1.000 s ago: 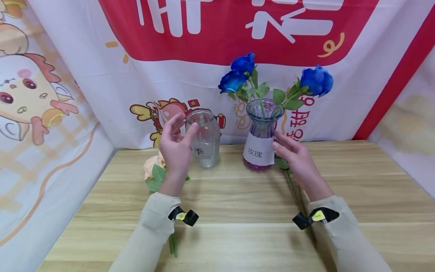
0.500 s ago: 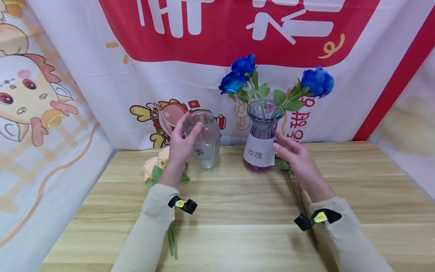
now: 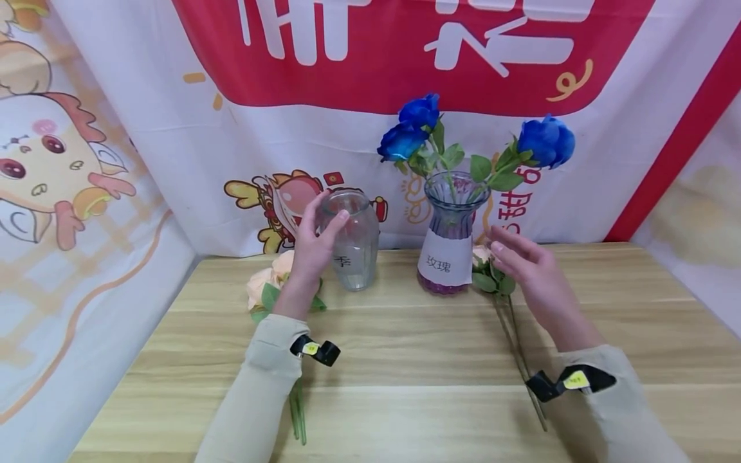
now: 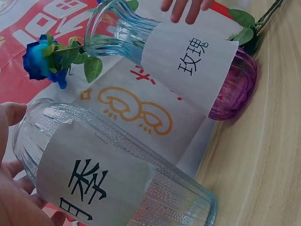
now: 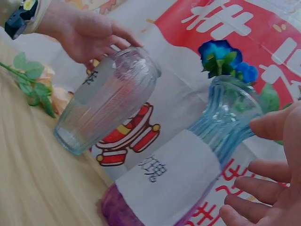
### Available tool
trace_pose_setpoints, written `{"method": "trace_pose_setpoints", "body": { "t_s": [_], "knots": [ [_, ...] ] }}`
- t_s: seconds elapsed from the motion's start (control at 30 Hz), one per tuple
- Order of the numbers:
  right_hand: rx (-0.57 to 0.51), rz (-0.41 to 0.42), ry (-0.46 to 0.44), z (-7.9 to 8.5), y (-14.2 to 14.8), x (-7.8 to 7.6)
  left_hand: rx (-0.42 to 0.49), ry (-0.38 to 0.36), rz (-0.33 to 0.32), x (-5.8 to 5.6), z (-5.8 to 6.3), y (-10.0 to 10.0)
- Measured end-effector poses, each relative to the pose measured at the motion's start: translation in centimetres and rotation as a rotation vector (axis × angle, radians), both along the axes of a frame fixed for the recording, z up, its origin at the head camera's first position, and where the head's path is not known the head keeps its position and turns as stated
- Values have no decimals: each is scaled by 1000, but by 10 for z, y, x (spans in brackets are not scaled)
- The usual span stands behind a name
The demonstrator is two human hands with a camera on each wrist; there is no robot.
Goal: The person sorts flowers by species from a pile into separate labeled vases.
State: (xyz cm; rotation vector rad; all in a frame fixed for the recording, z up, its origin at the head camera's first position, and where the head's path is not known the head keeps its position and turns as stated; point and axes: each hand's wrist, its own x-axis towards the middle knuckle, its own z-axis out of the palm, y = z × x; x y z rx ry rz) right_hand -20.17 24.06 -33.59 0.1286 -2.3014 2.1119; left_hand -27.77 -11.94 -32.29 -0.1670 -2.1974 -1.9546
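Note:
My left hand [image 3: 307, 267] grips the upper side of a clear ribbed glass vase [image 3: 363, 241], thumb and fingers around it just below the rim. A white paper label [image 4: 96, 174] with black characters wraps this vase, and no flowers stand in it. To its right is a blue-to-purple glass vase [image 3: 451, 224], also labelled, holding several blue roses [image 3: 544, 141]. Beside that vase, my right hand [image 3: 541, 280] is held with its fingers loosely extended, a small gap from the glass. The right wrist view shows nothing in its fingers [image 5: 263, 190].
Peach flowers [image 3: 260, 286] lie on the wooden table [image 3: 393, 411] at left, partly behind the left forearm. Another leafy flower with long stems [image 3: 517, 344] lies at right under the right hand. A printed cloth backdrop [image 3: 301, 141] hangs close behind both vases.
My left hand has closed in on the clear vase and taken hold of it. The right hand has drawn off the blue-purple vase to the right, uncovering the flower behind it.

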Motion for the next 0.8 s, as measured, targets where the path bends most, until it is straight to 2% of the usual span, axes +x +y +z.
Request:
{"method": "trace_pose_setpoints", "body": {
  "t_s": [0.2, 0.37, 0.47, 0.53, 0.8],
  "knots": [
    [-149, -34, 2, 1, 17, 6, 6, 13, 6, -1, -1, 1],
    [-204, -32, -16, -7, 30, 9, 1, 4, 5, -1, -1, 0],
    [-185, -37, -21, -16, 38, 11, -5, -3, 0, -1, 0, 0],
    [-152, -40, -35, -22, 43, 13, -9, -4, -4, -1, 0, 0],
    [182, -13, -149, -46, 61, 19, -7, -13, -7, 2, 2, 1]
  ]
}}
